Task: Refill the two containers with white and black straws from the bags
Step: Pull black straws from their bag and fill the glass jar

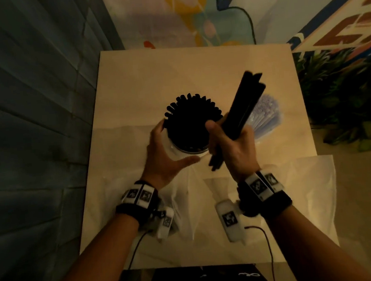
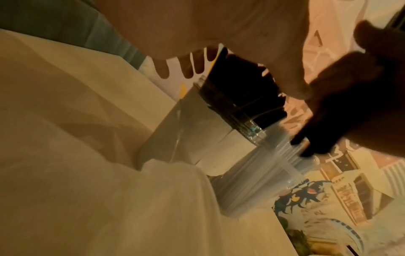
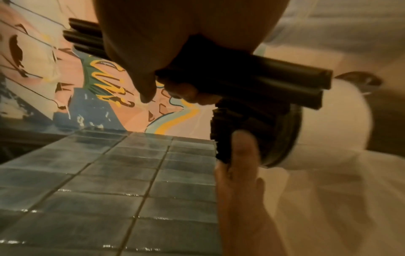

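A clear container (image 1: 181, 150) packed with black straws (image 1: 189, 120) stands mid-table. My left hand (image 1: 171, 145) cups its left side, fingers at the rim and thumb curved round the front. My right hand (image 1: 228, 137) grips a bundle of black straws (image 1: 245, 105) just right of the container, tilted up and to the right, with the lower ends sticking out below the fist. Behind it stands a second container of white straws (image 1: 266, 115). The left wrist view shows both containers (image 2: 221, 110) (image 2: 258, 173). In the right wrist view the bundle (image 3: 285, 78) crosses above the container (image 3: 285, 138).
Two clear plastic bags lie flat on the pale table (image 1: 175, 70) near me, one under my left wrist (image 1: 185, 208) and one to the right (image 1: 304, 187). A blue tiled wall (image 1: 35, 107) runs along the left, a plant (image 1: 342, 98) stands at the right.
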Motion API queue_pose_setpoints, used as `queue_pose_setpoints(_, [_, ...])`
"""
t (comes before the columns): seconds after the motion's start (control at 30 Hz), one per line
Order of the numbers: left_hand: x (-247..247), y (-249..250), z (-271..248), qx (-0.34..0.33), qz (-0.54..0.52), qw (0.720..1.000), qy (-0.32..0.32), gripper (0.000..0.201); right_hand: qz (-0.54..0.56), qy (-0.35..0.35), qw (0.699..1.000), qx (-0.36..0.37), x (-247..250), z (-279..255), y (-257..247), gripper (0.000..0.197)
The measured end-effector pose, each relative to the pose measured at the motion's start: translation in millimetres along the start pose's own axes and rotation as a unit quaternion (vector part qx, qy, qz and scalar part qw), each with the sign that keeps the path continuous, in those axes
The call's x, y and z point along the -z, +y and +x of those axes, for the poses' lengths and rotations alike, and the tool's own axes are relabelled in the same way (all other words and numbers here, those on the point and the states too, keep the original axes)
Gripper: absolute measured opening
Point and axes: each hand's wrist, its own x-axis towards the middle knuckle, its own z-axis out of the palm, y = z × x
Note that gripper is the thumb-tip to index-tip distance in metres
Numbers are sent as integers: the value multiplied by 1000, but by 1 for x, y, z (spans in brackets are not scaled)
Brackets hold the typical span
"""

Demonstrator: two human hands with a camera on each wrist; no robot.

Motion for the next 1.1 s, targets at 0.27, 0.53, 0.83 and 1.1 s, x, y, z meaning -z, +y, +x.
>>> queue_pose_setpoints(0.27, [-17, -5, 48, 24, -36, 999, -19, 133, 23, 54, 998, 9, -21, 48, 7, 25])
queue_pose_setpoints(0.53, [-20, -14, 53, 6, -48, 999, -5, 124, -16, 22, 999, 27, -17, 50, 13, 20])
queue_pose_setpoints(0.83, [-23, -18, 48, -35, -66, 997, -22, 114, -121, 64, 986, 91, 13, 29, 19, 44])
queue_pose_setpoints(1.1, [-13, -13, 70, -67, -6, 996, -56, 111, -271, -29, 954, 127, 23, 7, 41, 92])
